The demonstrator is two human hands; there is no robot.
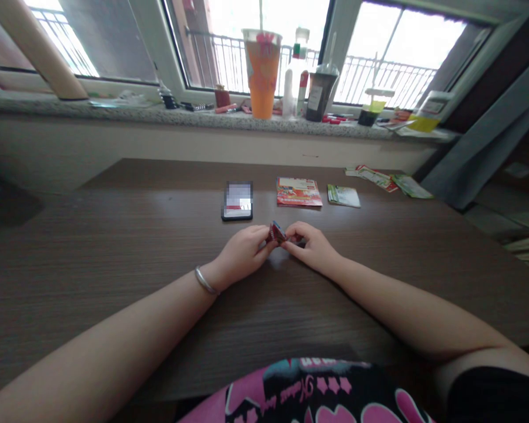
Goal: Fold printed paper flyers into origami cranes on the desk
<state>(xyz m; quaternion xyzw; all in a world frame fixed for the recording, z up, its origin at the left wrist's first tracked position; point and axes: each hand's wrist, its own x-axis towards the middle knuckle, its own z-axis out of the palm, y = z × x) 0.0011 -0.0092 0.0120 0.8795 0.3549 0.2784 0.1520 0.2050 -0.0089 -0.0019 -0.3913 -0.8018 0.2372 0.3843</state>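
Note:
Between my two hands, just above the brown table (114,247), is a small folded piece of red printed paper (277,231). My left hand (247,247) pinches its left side between thumb and fingers; a silver bangle circles that wrist. The right side is pinched by my right hand (311,244), thumb toward me and fingers curled. Much of the paper is hidden by my fingers. Beyond my hands lie a flat red printed sheet or stack (298,192), and to its right a smaller green-and-white stack of paper (344,195).
A phone (238,201) lies left of the red sheet. Green and red paper strips (377,177) rest at the table's far right. On the stone windowsill (203,119) stand an orange drink cup (262,73), a dark drink cup (320,94), a clear bottle (296,82) and other small items.

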